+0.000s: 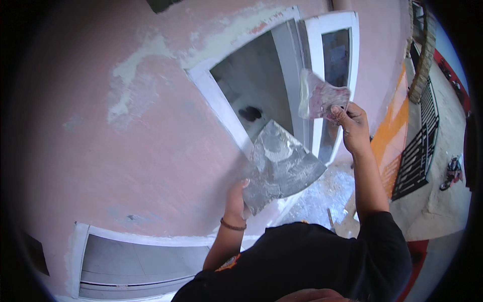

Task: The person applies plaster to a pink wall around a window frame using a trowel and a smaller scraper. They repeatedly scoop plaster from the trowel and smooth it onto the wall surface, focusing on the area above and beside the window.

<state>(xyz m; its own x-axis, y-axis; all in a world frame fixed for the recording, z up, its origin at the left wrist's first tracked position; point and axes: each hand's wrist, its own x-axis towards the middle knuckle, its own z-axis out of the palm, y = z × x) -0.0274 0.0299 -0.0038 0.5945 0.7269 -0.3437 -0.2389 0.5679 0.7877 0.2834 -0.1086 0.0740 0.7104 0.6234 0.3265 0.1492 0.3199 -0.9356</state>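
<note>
- The left hand (236,199) grasps a flat board (287,166) by its lower left edge, the thumb laid over the upper face and the other fingers out of sight beneath it.
- The board lies up and to the right of that hand, tilted, its face smeared with grey paste that is thicker and ridged in places.
- The right hand (353,126), higher than the left one, pinches a wide, thin scraper (324,98) with the thumb on its near face; the fingers behind are partly hidden.
- The scraper extends up and to the left from the right hand, stained pinkish and whitish, above the board and apart from it.
- A brown bracelet (233,224) circles the wrist just below the left hand.
- Left of both hands spreads a pink wall (151,166), with a pale filler patch (132,65) up and to the left of the left hand.
- Above the left hand, a white frame (216,98) borders an opening, partly covered by the board.
- Behind the right hand stands a white-framed glazed panel (313,40).
- Well to the right of the right hand are a black railing (417,156) and a motorcycle (452,173).
</note>
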